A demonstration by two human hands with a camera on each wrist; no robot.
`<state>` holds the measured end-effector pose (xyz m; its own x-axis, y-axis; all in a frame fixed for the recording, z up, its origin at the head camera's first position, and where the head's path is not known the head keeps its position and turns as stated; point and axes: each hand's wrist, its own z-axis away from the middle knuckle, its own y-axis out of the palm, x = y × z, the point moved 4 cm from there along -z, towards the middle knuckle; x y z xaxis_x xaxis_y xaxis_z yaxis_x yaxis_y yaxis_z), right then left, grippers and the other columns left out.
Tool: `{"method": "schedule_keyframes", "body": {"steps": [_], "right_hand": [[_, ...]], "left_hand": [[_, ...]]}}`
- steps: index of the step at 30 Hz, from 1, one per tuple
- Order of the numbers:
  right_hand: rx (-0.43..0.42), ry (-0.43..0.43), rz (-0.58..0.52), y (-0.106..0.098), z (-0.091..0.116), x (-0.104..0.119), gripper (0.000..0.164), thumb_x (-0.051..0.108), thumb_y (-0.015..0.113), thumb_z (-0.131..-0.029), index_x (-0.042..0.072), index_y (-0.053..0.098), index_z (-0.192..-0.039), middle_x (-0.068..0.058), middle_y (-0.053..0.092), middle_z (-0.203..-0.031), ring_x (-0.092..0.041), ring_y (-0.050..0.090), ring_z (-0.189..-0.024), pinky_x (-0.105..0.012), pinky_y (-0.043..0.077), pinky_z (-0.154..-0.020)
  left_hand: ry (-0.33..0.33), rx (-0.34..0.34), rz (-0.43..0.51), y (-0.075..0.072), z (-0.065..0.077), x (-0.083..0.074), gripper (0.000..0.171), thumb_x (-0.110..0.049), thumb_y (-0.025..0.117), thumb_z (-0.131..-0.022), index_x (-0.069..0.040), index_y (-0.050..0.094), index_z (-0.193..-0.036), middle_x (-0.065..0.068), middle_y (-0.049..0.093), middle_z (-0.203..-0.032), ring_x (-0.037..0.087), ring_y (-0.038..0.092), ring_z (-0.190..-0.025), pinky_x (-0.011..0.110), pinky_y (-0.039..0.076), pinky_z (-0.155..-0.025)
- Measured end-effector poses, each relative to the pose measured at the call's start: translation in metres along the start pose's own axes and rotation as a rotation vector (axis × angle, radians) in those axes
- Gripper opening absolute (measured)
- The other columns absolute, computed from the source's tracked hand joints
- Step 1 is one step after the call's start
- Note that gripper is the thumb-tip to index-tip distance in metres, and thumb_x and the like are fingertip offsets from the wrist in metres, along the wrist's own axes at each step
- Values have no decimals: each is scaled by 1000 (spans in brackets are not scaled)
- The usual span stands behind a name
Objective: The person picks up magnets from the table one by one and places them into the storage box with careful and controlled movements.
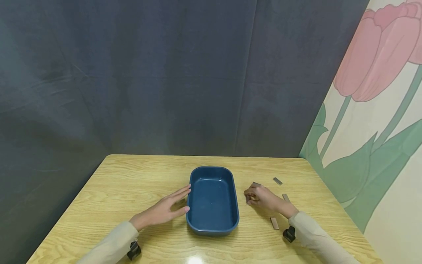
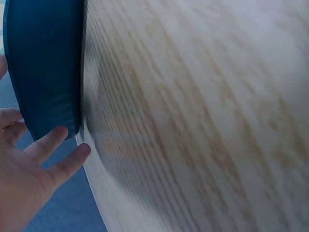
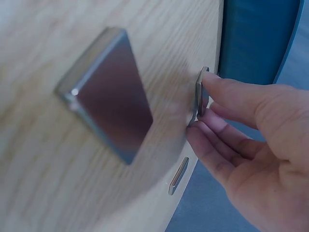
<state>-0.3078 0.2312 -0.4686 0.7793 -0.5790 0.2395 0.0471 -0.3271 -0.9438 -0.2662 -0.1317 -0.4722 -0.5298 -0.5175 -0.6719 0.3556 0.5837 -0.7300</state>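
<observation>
A deep blue rectangular bin with rounded corners stands on the table, its inside bare. My left hand is at its left side, fingers spread and fairly straight, fingertips right at the rim; the left wrist view shows the fingers beside the bin wall. To the right of the bin, my right hand pinches a small, flat, shiny metallic rectangular block between thumb and fingertips, close over the wood. Another such block shows partly behind that hand.
More small metallic blocks lie on the right of the table: one at the back, one partly behind the right wrist, and one nearer the front. A dark curtain hangs behind the table; a painted wall borders its right side.
</observation>
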Motion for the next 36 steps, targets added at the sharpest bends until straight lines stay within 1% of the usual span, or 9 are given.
{"method": "schedule_keyframes", "body": {"steps": [3, 7, 10, 14, 20, 24, 31, 36], "right_hand": [[6, 18, -32, -1, 0, 0, 22, 0, 78, -83, -1, 71, -104, -8, 60, -93, -16, 55, -79, -22, 49, -62], [-9, 17, -63, -3, -1, 1, 25, -1, 79, -82, -3, 72, -105, -9, 59, -93, -16, 54, -77, -21, 48, -61], [-17, 24, -84, -3, 0, 1, 26, -2, 79, -81, -5, 72, -105, -10, 60, -94, -16, 55, -77, -21, 48, -61], [-12, 57, -117, -2, 1, 0, 26, -1, 79, -82, -6, 72, -106, -11, 60, -97, -16, 56, -77, -21, 49, -62], [-31, 58, -119, -3, 0, 1, 28, -1, 81, -79, -5, 72, -105, -10, 65, -95, -18, 59, -80, -24, 53, -66], [-42, 62, -143, -4, -1, 0, 29, -2, 82, -78, -6, 72, -105, -10, 68, -94, -19, 61, -80, -27, 54, -67], [-48, 137, -245, -2, -2, -4, 28, -7, 78, -80, -9, 71, -106, -12, 68, -96, -23, 65, -83, -29, 57, -71], [-84, 150, -266, -1, 1, -7, 24, -10, 74, -82, -8, 71, -106, -12, 68, -96, -23, 67, -84, -31, 58, -73]], "left_hand": [[0, -2, -1, 0, 0, -1, 70, -47, 53, -102, -12, 29, -157, -4, 17, -164, 21, 20, -147, 53, 30, -113], [-2, -7, 1, 1, 1, -3, 70, -46, 53, -102, -10, 29, -157, -4, 16, -164, 21, 20, -147, 52, 30, -113], [13, -13, 13, 2, 2, -4, 70, -44, 53, -102, -7, 29, -156, 0, 17, -164, 24, 27, -145, 52, 32, -111], [40, -22, 26, 3, 1, -7, 68, -39, 53, -103, -1, 29, -154, 6, 17, -164, 28, 34, -142, 51, 38, -108], [83, -34, 29, 3, 0, -11, 66, -32, 53, -104, 5, 27, -153, 12, 14, -164, 31, 26, -145, 46, 41, -106], [92, -34, 48, 4, -1, -13, 65, -30, 54, -104, 5, 27, -153, 14, 14, -164, 32, 25, -145, 44, 42, -105], [108, -45, -2, 5, -1, -12, 65, -32, 53, -104, 7, 29, -152, 15, 15, -163, 33, 22, -145, 46, 38, -108], [120, -58, -24, 4, -1, -14, 65, -31, 53, -104, 9, 29, -151, 17, 16, -162, 34, 23, -145, 48, 35, -109]]}}
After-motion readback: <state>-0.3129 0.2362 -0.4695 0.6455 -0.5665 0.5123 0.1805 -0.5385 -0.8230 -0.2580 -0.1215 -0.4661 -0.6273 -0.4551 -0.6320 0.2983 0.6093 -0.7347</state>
